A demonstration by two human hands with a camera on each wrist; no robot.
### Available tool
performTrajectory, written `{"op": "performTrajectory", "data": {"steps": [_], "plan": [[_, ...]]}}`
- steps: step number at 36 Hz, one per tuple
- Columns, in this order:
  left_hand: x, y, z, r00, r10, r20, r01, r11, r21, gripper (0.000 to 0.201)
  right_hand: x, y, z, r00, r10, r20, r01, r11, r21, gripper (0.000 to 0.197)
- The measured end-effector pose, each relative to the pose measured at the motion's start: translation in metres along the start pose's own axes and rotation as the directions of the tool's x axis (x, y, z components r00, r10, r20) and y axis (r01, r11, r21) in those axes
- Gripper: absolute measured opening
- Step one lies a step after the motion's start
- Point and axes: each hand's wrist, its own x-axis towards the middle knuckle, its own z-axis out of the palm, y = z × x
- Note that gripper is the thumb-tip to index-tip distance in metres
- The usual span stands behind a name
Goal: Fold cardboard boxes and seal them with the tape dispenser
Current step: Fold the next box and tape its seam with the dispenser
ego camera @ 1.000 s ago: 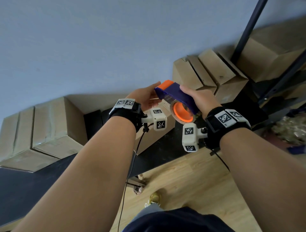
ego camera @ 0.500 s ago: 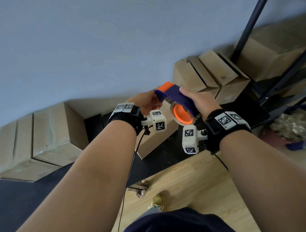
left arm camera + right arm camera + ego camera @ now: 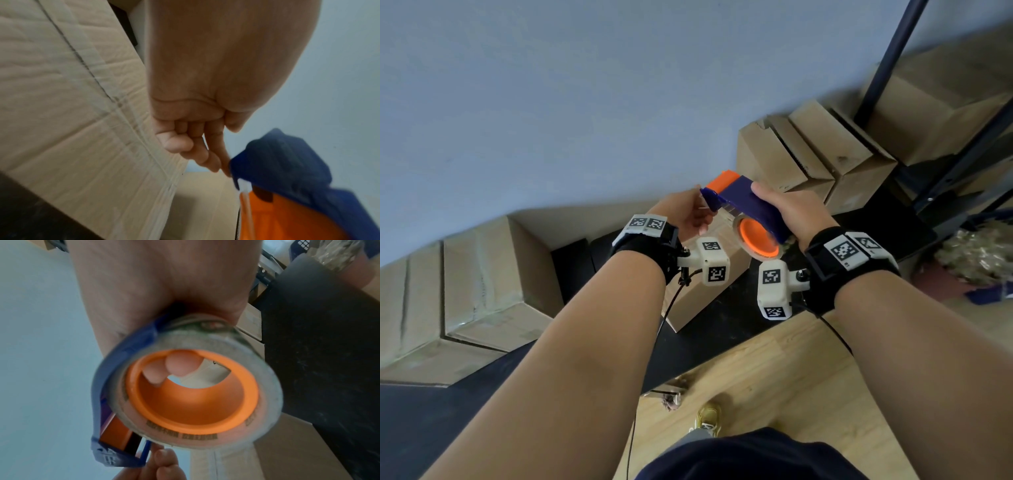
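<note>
At frame centre the tape dispenser (image 3: 748, 205) — light, rigid plastic — is gripped by the right hand (image 3: 792, 212), its front edge pinched by the left hand (image 3: 690, 214).

Surface: a black table (image 3: 722, 329), its near edge running above the wooden floor (image 3: 774, 377).
Landmark: the middle cardboard box (image 3: 709, 298), standing on the table near its front edge, partly hidden behind the wrists.
Left of the landmark: two closed cardboard boxes (image 3: 465, 294) side by side on the table, against the wall.
Right of and behind the landmark: a row of cardboard boxes (image 3: 811, 154) leaning on one another, at the wall.
Further right: a dark metal shelf frame (image 3: 887, 58) with a larger cardboard box (image 3: 935, 99) on it.
Floor below the landmark: a yellow shoe (image 3: 707, 416).
</note>
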Motion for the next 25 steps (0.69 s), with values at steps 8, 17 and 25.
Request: {"op": "performTrajectory", "data": {"steps": [8,17,25], "plan": [[-0.003,0.006,-0.004,0.994,-0.055,0.092,0.043,0.991,0.128,0.031,-0.001,0.003,-0.003,1.000,0.004,0.000,-0.004,1.000,-0.007,0.054],[0.009,0.007,-0.001,0.985,-0.037,0.171,-0.010,0.964,0.267,0.026,0.001,0.005,-0.008,1.000,-0.015,0.007,0.015,0.996,-0.091,0.063],[0.013,0.021,0.001,0.997,-0.055,0.048,0.027,0.887,0.462,0.037,0.007,0.008,-0.006,0.999,0.049,0.005,-0.047,0.987,-0.154,0.049]]}}
